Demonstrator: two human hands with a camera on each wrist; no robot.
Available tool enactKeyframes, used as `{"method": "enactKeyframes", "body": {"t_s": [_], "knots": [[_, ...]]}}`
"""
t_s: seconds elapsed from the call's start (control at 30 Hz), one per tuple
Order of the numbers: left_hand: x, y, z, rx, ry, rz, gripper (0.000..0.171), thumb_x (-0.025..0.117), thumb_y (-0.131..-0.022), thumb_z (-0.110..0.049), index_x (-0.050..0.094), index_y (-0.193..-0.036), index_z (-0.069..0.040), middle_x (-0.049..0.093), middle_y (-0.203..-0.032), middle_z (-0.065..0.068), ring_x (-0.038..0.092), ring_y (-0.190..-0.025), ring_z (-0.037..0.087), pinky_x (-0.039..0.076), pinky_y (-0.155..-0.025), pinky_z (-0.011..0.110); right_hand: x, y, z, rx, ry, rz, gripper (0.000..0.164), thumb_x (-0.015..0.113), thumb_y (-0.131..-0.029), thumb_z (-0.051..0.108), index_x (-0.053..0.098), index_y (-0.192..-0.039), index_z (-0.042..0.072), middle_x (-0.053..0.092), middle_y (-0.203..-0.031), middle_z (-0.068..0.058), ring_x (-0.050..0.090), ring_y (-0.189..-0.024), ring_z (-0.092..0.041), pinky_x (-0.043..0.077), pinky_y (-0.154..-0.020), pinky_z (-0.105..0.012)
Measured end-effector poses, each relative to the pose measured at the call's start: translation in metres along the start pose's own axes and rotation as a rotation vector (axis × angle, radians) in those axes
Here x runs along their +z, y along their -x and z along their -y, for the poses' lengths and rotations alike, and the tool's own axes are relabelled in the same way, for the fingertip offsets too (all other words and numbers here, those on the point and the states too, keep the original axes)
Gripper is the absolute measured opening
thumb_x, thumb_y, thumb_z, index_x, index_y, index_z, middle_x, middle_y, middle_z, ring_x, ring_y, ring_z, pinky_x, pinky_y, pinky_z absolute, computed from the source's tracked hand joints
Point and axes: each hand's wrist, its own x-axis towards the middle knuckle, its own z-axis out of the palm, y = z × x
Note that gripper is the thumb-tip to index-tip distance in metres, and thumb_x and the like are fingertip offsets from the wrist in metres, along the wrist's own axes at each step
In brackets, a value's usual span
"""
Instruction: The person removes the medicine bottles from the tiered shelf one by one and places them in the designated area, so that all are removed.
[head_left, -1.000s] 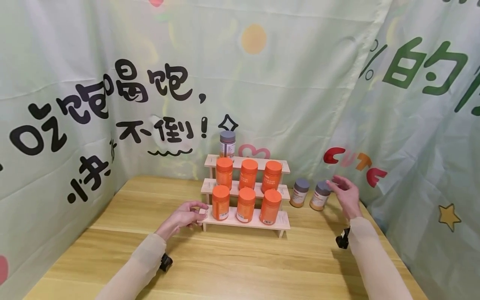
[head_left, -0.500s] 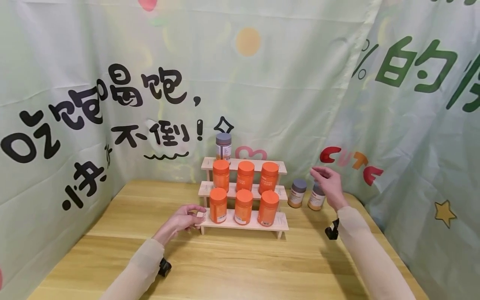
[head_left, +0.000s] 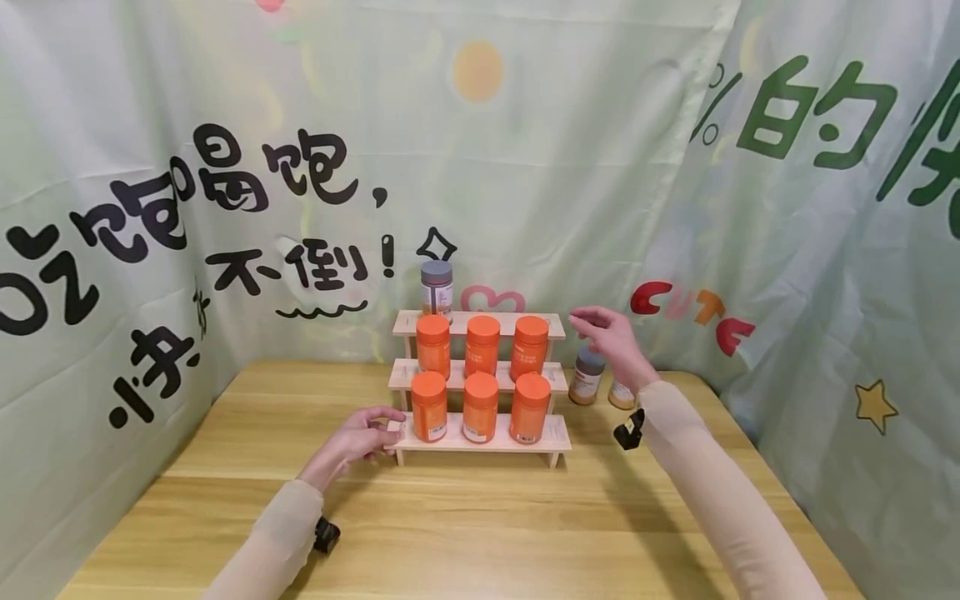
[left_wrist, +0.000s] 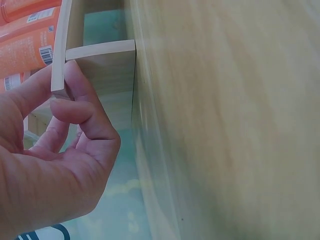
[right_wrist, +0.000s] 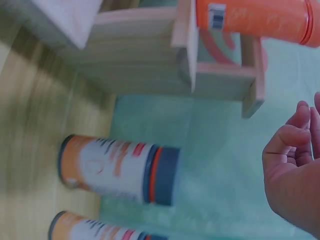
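Note:
A three-tier wooden display rack (head_left: 555, 433) stands on the table, bearing orange jars, three on the middle tier and three on the bottom. One grey-lidded jar (head_left: 437, 292) stands at the left of the top tier. My left hand (head_left: 360, 437) pinches the left end of the bottom board; in the left wrist view, thumb and fingers lie on either side of that board (left_wrist: 59, 75). My right hand (head_left: 611, 337) hovers just right of the top tier with loosely bent fingers and holds nothing visible. Below it stands a grey-lidded jar (right_wrist: 120, 170), apart from the hand.
A second grey-lidded jar (head_left: 621, 395) stands at the rack's right, partly hidden by the right wrist. Printed cloth curtains (head_left: 525, 183) enclose the back and sides of the wooden table (head_left: 480, 525).
My right hand has moved left and up, from beside the right-hand grey-lidded jar to near the rack's top tier. The left hand stays on the board. The head view has shifted slightly.

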Motion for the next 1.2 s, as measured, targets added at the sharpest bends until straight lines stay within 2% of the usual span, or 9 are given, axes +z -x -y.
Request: {"method": "enactKeyframes", "body": {"t_s": [0.2, 0.23, 0.4, 0.57, 0.7, 0.8, 0.93, 1.2], "knots": [[0.0, 0.001, 0.001, 0.005, -0.002, 0.008, 0.041, 0.072, -0.087, -0.013, 0.059, -0.126, -0.007, 0.063, -0.081, 0.006, 0.062, -0.067, 0.017, 0.043, -0.051, 0.026, 0.015, -0.004, 0.018, -0.051, -0.001, 0.036, 0.043, 0.067, -0.092, 0.04, 0.061, -0.124, 0.012, 0.064, -0.102, 0.009, 0.055, -0.098, -0.024, 0.047, -0.072, -0.027], [0.0, 0.002, 0.001, 0.006, -0.003, 0.01, 0.042, 0.072, -0.087, -0.014, 0.059, -0.126, -0.007, 0.063, -0.081, 0.006, 0.062, -0.067, 0.017, 0.042, -0.051, 0.026, 0.018, -0.005, 0.02, -0.062, -0.005, 0.041, 0.044, 0.067, -0.092, 0.039, 0.061, -0.125, 0.01, 0.065, -0.105, 0.005, 0.055, -0.098, -0.026, 0.047, -0.069, -0.025], [0.0, 0.004, 0.002, 0.007, 0.001, 0.016, 0.042, 0.072, -0.087, -0.015, 0.058, -0.126, -0.007, 0.063, -0.079, 0.006, 0.062, -0.068, 0.018, 0.042, -0.051, 0.026, 0.032, -0.005, 0.037, -0.101, -0.05, 0.057, 0.039, 0.066, -0.094, 0.032, 0.062, -0.124, 0.006, 0.066, -0.104, -0.004, 0.055, -0.087, -0.023, 0.043, -0.061, -0.023], [0.0, 0.003, 0.002, 0.0, -0.002, 0.006, 0.041, 0.072, -0.087, -0.015, 0.059, -0.125, -0.007, 0.063, -0.08, 0.006, 0.063, -0.068, 0.018, 0.042, -0.051, 0.026, 0.044, -0.007, 0.051, -0.124, -0.059, 0.072, 0.038, 0.066, -0.094, 0.029, 0.063, -0.124, 0.006, 0.066, -0.103, 0.0, 0.055, -0.085, -0.02, 0.044, -0.062, -0.023], [0.001, 0.002, 0.002, -0.008, -0.005, 0.0, 0.039, 0.072, -0.088, -0.015, 0.06, -0.124, -0.008, 0.063, -0.081, 0.006, 0.063, -0.069, 0.018, 0.042, -0.051, 0.026, 0.051, -0.01, 0.061, -0.118, -0.079, 0.07, 0.032, 0.067, -0.094, 0.027, 0.065, -0.121, 0.01, 0.065, -0.111, -0.007, 0.054, -0.088, -0.023, 0.046, -0.064, -0.024], [0.001, 0.003, 0.001, -0.01, -0.006, 0.002, 0.039, 0.072, -0.088, -0.014, 0.06, -0.124, -0.008, 0.063, -0.081, 0.007, 0.063, -0.069, 0.019, 0.042, -0.051, 0.026, 0.057, -0.011, 0.067, -0.123, -0.111, 0.072, 0.029, 0.068, -0.093, 0.023, 0.066, -0.119, 0.01, 0.064, -0.114, -0.012, 0.054, -0.082, -0.019, 0.045, -0.062, -0.024], [0.001, 0.003, 0.0, -0.012, -0.007, 0.004, 0.04, 0.072, -0.088, -0.015, 0.06, -0.125, -0.008, 0.063, -0.081, 0.007, 0.063, -0.068, 0.018, 0.042, -0.051, 0.026, 0.064, -0.011, 0.077, -0.148, -0.135, 0.079, 0.028, 0.068, -0.093, 0.02, 0.066, -0.118, 0.008, 0.066, -0.107, -0.01, 0.052, -0.07, -0.012, 0.043, -0.058, -0.023], [0.003, 0.004, -0.001, -0.002, -0.02, -0.012, 0.038, 0.071, -0.088, -0.014, 0.06, -0.124, -0.008, 0.062, -0.081, 0.007, 0.062, -0.067, 0.018, 0.041, -0.049, 0.027, 0.077, -0.014, 0.091, -0.105, -0.167, 0.152, 0.029, 0.067, -0.094, 0.016, 0.065, -0.12, 0.005, 0.068, -0.095, 0.0, 0.055, -0.07, -0.015, 0.047, -0.065, -0.025]]}}
